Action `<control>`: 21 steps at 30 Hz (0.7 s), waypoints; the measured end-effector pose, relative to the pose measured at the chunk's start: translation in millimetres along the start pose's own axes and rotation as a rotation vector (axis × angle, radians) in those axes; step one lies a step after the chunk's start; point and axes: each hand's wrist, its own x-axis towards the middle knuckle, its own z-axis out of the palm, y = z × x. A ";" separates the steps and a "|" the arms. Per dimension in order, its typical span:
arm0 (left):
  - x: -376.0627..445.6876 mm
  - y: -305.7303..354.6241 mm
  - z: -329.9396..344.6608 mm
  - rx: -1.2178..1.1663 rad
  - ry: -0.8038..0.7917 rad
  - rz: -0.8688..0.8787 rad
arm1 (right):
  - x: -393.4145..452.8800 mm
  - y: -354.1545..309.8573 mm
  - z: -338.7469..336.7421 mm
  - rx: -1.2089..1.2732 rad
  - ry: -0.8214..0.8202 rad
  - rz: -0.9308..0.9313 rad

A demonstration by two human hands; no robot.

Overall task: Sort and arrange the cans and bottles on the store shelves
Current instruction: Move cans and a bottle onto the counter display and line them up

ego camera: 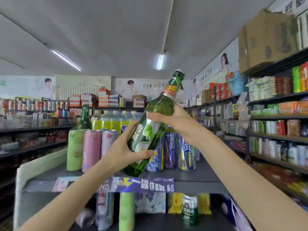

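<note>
Green glass beer bottle [150,130] up in the air over the top shelf [200,177], tilted hard with the capped neck pointing up and to the right, base hanging just above the shelf's front edge. Left hand [124,151] gripping the lower body, thumb curled under near the base, fingers wrapped up around the label side. Right hand [171,118] clamped round the shoulder of the bottle, fingers curled over the front, thumb not really visible behind the glass. Both bare forearms reaching in from the bottom corners.

Right behind the bottle on the same shelf: a light green tall can [75,150], pink can [91,150] and a paler pink one [108,142] standing upright side by side on the left, purple and blue cans [170,149] upright on the right. Second green bottle [84,118] standing further back on the left, next to a row of yellow-green plastic drink bottles [106,122]. Purple promo strip [143,185] along the shelf edge. Lower shelf has more cans, including a dark green one [190,209]. Cardboard box [266,40] on top of the right-hand racks
</note>
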 end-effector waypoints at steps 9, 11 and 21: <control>-262.9 -106.3 -16.3 -0.127 -0.374 -0.483 | -183.8 111.3 151.8 -0.064 -0.135 0.353; -330.4 -155.9 -12.8 -0.116 -0.358 -0.628 | -222.9 158.5 182.9 -0.184 -0.239 0.413; -598.7 -388.4 109.5 0.183 -0.248 -0.999 | -435.7 440.4 305.5 -0.506 -0.409 0.696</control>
